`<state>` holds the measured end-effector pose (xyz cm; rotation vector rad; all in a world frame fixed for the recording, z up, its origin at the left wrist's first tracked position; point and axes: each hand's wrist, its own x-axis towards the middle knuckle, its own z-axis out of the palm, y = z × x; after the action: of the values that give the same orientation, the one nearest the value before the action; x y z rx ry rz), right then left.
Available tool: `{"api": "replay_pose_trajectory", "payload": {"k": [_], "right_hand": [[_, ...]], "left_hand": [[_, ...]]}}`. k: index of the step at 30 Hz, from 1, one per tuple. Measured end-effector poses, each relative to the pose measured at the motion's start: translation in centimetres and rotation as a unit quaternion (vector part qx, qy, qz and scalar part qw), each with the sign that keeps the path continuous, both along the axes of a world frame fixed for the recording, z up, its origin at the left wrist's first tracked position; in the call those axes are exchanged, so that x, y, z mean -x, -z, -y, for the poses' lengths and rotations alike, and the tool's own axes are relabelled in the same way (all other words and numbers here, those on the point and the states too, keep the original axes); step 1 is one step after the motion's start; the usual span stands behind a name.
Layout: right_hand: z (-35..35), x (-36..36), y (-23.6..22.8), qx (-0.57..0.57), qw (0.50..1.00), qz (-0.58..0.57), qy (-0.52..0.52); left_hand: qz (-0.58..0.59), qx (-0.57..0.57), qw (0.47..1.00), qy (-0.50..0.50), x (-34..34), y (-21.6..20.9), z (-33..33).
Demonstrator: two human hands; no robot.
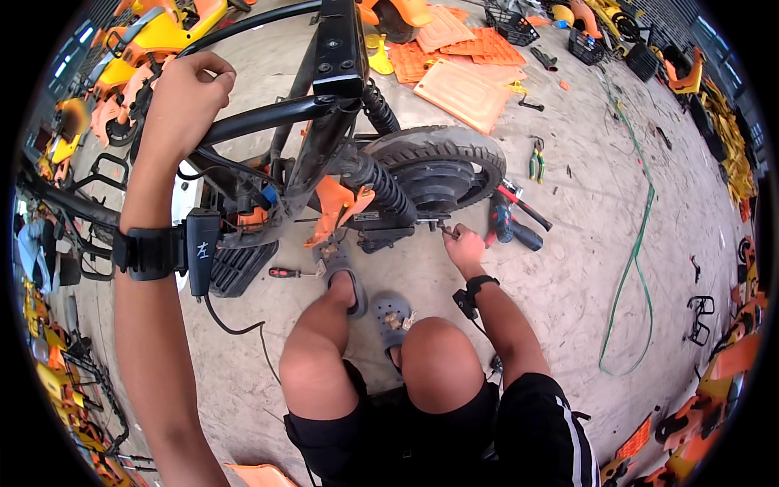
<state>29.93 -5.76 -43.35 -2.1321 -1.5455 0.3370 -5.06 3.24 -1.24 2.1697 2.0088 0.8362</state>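
A black scooter frame (pixel 264 119) with its rear wheel (pixel 442 166) stands before me. My left hand (pixel 191 96) rests over a frame tube, fingers loosely curled with nothing seen in them. Down at the wheel's near side, my right hand (pixel 465 247) is closed at the axle end (pixel 434 221). Something small and dark shows at its fingertips, too hidden to name. A black shock absorber (pixel 388 192) rises left of the axle, beside a torn orange plastic piece (pixel 334 204). Just right of that hand lie a dark blue power tool (pixel 505 223) and a red-and-black handled tool (pixel 527 207).
Green-handled pliers (pixel 536 160) lie beyond the power tool. A red-handled screwdriver (pixel 284 273) is near my left shoe (pixel 345 280). Orange panels (pixel 466 89) are spread behind the wheel. A green hose (pixel 641 235) runs along the floor at right. Scooter parts pile around the edges.
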Motion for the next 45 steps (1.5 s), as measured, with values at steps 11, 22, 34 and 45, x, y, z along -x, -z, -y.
{"api": "replay_pose_trajectory", "payload": {"k": [11, 22, 34, 45], "right_hand": [[-0.2, 2.0, 2.1, -0.062, 0.983, -0.145, 0.093], [-0.8, 8.0, 5.3, -0.109, 0.902, -0.363, 0.206], [-0.1, 5.3, 4.1, -0.018, 0.951, -0.3, 0.066], [5.4, -2.9, -3.2, 0.177, 0.952, -0.098, -0.229]], "left_hand": [[-0.008, -0.039, 0.999, 0.008, 1.6, 0.2, 0.2], [-0.051, -0.017, 0.998, -0.046, 1.5, 0.2, -0.2], [0.033, -0.033, 0.999, 0.004, 1.3, 0.8, -0.3], [-0.013, -0.079, 0.992, -0.093, -0.3, 0.2, 1.3]]}}
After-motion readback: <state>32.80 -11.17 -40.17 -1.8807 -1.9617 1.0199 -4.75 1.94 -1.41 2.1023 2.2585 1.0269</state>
